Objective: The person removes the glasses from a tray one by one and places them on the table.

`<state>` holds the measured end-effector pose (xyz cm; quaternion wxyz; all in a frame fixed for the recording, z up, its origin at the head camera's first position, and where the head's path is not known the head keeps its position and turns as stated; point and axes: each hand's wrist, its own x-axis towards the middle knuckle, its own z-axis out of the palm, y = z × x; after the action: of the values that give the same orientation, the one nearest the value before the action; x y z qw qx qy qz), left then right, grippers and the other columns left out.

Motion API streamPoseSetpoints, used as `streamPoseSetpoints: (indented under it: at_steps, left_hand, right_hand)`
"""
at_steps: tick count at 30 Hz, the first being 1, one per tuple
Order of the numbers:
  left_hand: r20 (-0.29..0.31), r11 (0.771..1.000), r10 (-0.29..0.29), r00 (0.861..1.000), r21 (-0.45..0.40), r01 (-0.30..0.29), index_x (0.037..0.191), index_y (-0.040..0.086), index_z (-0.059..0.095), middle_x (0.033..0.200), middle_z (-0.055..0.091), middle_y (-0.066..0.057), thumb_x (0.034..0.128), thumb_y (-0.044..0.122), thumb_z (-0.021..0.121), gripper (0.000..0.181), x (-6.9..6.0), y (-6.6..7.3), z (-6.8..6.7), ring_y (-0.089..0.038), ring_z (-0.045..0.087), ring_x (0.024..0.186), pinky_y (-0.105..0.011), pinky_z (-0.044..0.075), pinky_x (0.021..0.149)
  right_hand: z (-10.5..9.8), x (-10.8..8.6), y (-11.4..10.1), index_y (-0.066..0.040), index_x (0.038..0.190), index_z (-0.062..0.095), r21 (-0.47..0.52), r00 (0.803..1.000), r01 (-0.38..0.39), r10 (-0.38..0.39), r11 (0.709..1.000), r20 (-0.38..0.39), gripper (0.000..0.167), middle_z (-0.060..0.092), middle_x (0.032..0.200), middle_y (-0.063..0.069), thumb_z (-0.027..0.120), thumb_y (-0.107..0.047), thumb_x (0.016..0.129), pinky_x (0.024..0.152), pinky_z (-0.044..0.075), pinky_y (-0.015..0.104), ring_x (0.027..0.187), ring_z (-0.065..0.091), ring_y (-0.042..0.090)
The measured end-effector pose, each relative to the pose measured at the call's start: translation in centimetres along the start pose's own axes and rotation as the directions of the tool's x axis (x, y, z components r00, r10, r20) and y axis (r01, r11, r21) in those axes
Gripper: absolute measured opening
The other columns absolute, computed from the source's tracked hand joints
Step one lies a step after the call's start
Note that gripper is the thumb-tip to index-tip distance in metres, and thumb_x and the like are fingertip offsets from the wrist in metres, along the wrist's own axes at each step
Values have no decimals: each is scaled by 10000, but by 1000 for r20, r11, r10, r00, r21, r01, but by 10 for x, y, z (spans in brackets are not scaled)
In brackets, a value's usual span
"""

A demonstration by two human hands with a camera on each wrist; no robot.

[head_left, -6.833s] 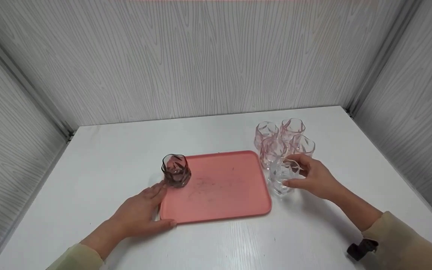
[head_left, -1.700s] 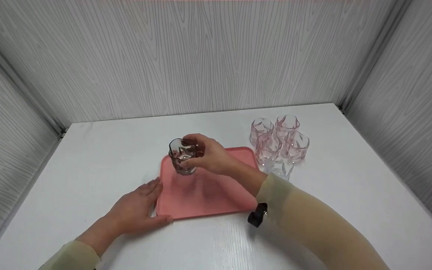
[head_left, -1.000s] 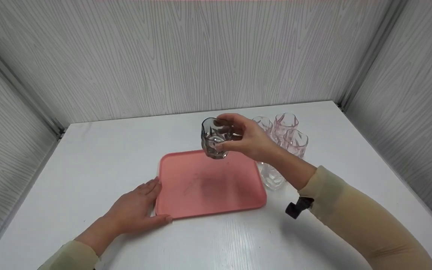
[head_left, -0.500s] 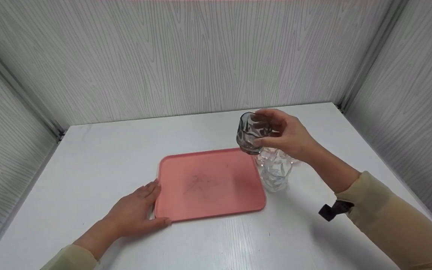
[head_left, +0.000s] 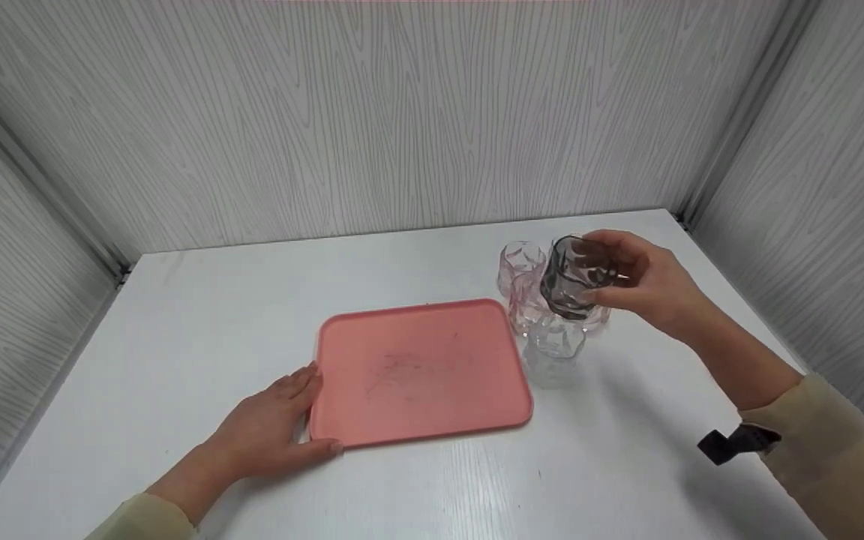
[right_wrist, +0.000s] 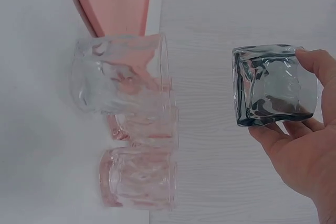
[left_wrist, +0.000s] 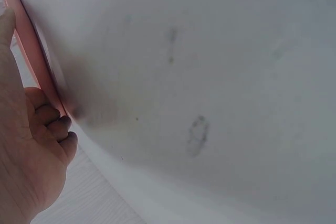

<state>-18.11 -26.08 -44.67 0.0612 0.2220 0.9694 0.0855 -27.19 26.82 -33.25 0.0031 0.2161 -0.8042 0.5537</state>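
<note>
My right hand [head_left: 649, 281] grips a smoky grey drinking glass [head_left: 563, 291] between thumb and fingers, tilted and held in the air over a group of glasses. In the right wrist view the smoky glass [right_wrist: 273, 85] is apart from the others, with my thumb on one side and fingers on the other. Below it stand a clear glass [head_left: 553, 364] and several pink-tinted glasses, one pink glass [head_left: 520, 262] at the back left; others are partly hidden. My left hand [head_left: 267, 427] rests against the left edge and front corner of a pink tray [head_left: 424, 375], fingers extended.
The white table [head_left: 237, 300] carries the tray and glasses. Wood-grain panels [head_left: 402, 112] rise behind it and on both sides. The clear glass stands close to the tray's right edge.
The smoky glass stood on the tray at first; my right hand has lifted it off and carried it right over the other glasses. My left hand has stayed at the tray.
</note>
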Motion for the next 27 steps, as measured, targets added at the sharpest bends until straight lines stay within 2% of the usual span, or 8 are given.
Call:
streamPoseSetpoints:
  at_steps: [9, 16, 27]
  left_hand:
    - [14, 1000, -5, 1000, 11, 5, 1631, 3, 376, 1717, 316, -141, 906, 876, 482, 1139, 3, -1, 2, -324, 345, 1562, -548, 402, 1192]
    - [10, 1000, 5, 1000, 15, -5, 1626, -7, 378, 1716, 314, -149, 916, 866, 478, 1130, 2, 0, 2, -327, 344, 1562, -547, 409, 1187]
    - [-15, 1000, 21, 1000, 0, -21, 1609, -29, 398, 1704, 329, -172, 921, 849, 507, 1121, 2, 1, 0, -356, 377, 1540, -551, 421, 1176]
  right_hand:
    - [-26, -20, 19, 16, 1465, 562, 63, 1000, -6, 7, 998, -19, 663, 693, 1311, 158, 782, 141, 852, 853, 602, 250, 1147, 689, 243]
    - [-38, -34, 37, 52, 1463, 543, 124, 1000, -14, 14, 992, 0, 651, 694, 1330, 177, 757, 171, 860, 867, 608, 261, 1198, 683, 243]
    - [-43, -48, 67, 35, 1466, 541, 100, 996, -93, 91, 991, 23, 650, 677, 1339, 227, 767, 135, 864, 896, 595, 274, 1193, 674, 289]
